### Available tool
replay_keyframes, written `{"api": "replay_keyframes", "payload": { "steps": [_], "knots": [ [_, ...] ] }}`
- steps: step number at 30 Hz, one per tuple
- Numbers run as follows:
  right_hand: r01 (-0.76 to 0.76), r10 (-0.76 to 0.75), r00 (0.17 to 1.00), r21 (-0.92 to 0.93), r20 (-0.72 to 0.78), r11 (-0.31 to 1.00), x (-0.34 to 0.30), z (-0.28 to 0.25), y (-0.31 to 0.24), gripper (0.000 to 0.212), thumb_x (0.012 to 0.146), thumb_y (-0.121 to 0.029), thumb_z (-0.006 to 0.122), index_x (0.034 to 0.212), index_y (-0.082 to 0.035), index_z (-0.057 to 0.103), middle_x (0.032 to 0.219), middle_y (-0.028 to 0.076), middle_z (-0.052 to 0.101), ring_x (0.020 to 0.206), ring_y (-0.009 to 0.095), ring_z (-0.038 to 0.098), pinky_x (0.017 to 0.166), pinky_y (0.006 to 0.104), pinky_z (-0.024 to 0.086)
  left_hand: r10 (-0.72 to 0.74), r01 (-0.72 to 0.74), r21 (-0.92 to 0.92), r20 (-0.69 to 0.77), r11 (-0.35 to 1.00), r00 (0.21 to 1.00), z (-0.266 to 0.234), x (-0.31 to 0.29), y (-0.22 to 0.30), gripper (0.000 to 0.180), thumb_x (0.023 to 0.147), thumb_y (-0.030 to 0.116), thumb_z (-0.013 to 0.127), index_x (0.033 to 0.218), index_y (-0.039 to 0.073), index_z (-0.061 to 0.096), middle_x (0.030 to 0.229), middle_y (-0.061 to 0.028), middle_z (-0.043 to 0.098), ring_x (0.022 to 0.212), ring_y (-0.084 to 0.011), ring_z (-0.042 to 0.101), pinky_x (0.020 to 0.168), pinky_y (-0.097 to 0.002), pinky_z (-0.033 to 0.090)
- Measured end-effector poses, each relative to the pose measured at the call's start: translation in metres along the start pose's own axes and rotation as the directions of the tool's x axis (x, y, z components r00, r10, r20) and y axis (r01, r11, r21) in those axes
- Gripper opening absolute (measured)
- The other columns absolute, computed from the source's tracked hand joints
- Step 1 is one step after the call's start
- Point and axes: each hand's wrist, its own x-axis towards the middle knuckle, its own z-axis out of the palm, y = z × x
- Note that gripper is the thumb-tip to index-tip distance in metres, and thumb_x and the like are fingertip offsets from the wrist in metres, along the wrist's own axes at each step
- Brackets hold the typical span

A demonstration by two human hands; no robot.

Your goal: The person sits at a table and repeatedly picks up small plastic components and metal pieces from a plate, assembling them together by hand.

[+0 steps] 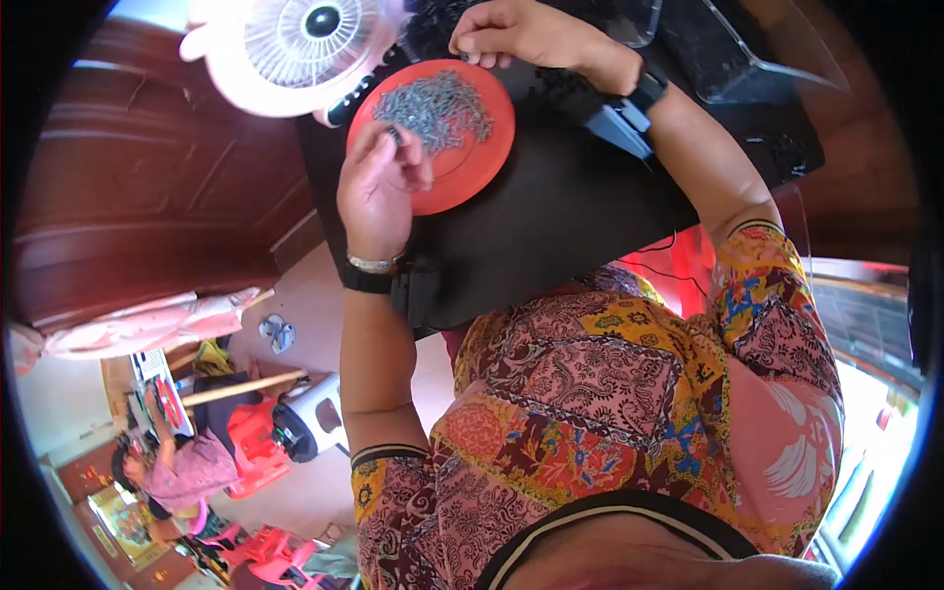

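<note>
My left hand (379, 192) is over the near left edge of a round orange-red plate (492, 157). Its thumb and fingers are curled together around a small dark piece (393, 135), too small to name. On the plate lies a heap of small silver metal parts (433, 110), which look like screws. My right hand (531, 37) is beyond the plate's far right rim, beside a pile of small black parts (433, 25). Its thumb and fingertips are pinched together; a dark speck shows at the tips, but I cannot make out what it is.
A white and pink fan (320, 25) stands left of the plate on the black table (551, 216). Clear plastic trays (698, 49) with dark contents lie at the far right. Another person (182, 472) sits farther off at lower left, near red chairs (258, 447).
</note>
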Motion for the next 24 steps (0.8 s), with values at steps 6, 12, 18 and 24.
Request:
{"api": "replay_keyframes", "payload": {
  "steps": [6, 12, 18, 24],
  "knots": [
    [0.06, -0.067, 0.997, 0.192, 0.03, 0.98, -0.008, 0.043, -0.008, 0.019, 0.09, -0.017, 0.056, 0.101, -0.004, 0.064, 0.087, 0.0, 0.064, 0.079, 0.009, 0.059, 0.073, 0.0241, 0.048, -0.021, 0.021, 0.005, 0.006, 1.0, 1.0, 0.009, -0.001, 0.0, 0.019, 0.091, 0.021, 0.044, 0.092, 0.004, 0.05, 0.077, -0.0041, 0.05, 0.063, -0.0152, 0.052, 0.057, -0.0259, 0.039],
    [0.099, -0.125, 0.985, 0.21, 0.117, 0.973, -0.012, 0.064, -0.014, 0.023, 0.093, -0.019, 0.056, 0.106, -0.003, 0.063, 0.09, 0.001, 0.066, 0.087, 0.008, 0.06, 0.083, 0.0243, 0.048, -0.058, 0.057, 0.022, 0.032, 0.998, 0.998, 0.012, -0.002, 0.002, 0.019, 0.092, 0.021, 0.044, 0.092, 0.003, 0.051, 0.075, -0.0037, 0.051, 0.063, -0.0149, 0.052, 0.058, -0.0257, 0.04],
    [0.21, -0.239, 0.969, 0.29, 0.067, 0.934, -0.012, 0.068, -0.009, 0.022, 0.093, -0.023, 0.056, 0.102, -0.005, 0.066, 0.086, -0.002, 0.065, 0.08, 0.005, 0.057, 0.076, 0.0225, 0.047, -0.055, 0.053, 0.024, 0.058, 0.998, 0.997, 0.015, -0.003, 0.002, 0.02, 0.091, 0.021, 0.044, 0.092, 0.002, 0.052, 0.075, -0.0042, 0.051, 0.063, -0.0153, 0.052, 0.058, -0.0253, 0.039],
    [0.205, -0.233, 0.969, 0.263, 0.079, 0.943, -0.015, 0.069, -0.01, 0.021, 0.094, -0.016, 0.053, 0.106, -0.003, 0.064, 0.089, 0.002, 0.066, 0.083, 0.008, 0.061, 0.083, 0.0245, 0.048, -0.045, 0.045, -0.001, 0.058, 0.999, 0.997, 0.015, -0.003, 0.002, 0.022, 0.091, 0.021, 0.044, 0.092, 0.001, 0.052, 0.075, -0.0048, 0.05, 0.063, -0.0158, 0.051, 0.058, -0.0255, 0.039]
  ]
}}
